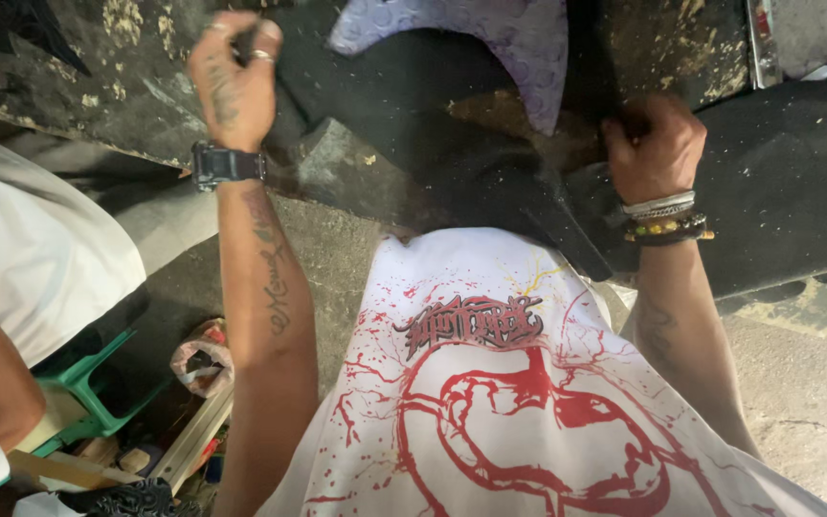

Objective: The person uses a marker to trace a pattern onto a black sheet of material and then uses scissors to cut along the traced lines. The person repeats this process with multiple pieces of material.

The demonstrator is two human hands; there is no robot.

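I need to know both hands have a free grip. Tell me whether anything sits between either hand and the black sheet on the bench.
Nothing visible does. The left hand lies straight on the black sheet, and the right hand is closed on its edge. The purple patterned piece lies on the sheet between the two hands, clear of both.

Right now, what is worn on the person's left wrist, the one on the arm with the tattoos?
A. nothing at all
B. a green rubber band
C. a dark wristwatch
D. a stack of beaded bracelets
C: a dark wristwatch sits just below the left hand, while the beaded bracelets are on the wrist of the right hand.
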